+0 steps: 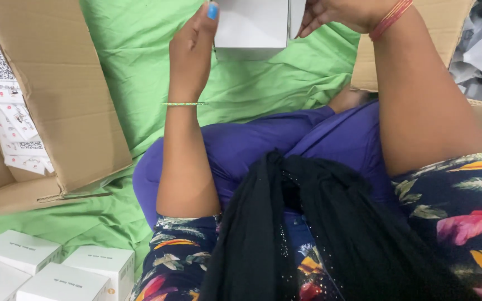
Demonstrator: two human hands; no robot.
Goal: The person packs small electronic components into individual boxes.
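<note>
My left hand [192, 47] and right hand [338, 14] each have their grip clamped on a white box [252, 25], held above the green cloth [135, 61], between two open cartons.

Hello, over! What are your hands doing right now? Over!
Left hand and right hand both grip the small white box above the green cloth. Open cardboard carton left; more white boxes stacked near. Nothing blocking.

Green cloth [140, 50] spread underneath, open cardboard carton [57, 95] holding printed slips [6, 106] — small white boxes [57, 270] stacked nearby
</note>
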